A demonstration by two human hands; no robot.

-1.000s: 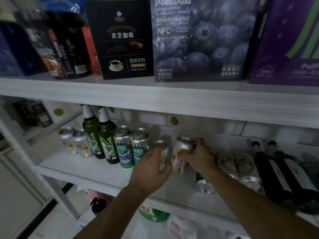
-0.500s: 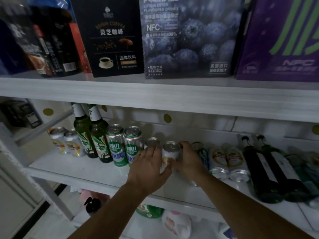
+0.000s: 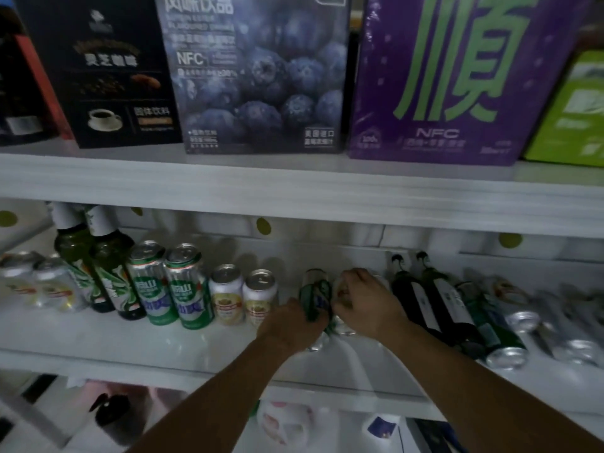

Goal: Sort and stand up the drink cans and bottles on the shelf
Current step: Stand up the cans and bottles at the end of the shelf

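Left hand now gripping green can, right hand pale can; white cans released upright.

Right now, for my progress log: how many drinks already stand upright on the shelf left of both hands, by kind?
Green bottles: 2
Tall green cans: 2
Short pale cans: 4
Total: 8
Not counted: the green can in the left hand, the pale can in the right hand.
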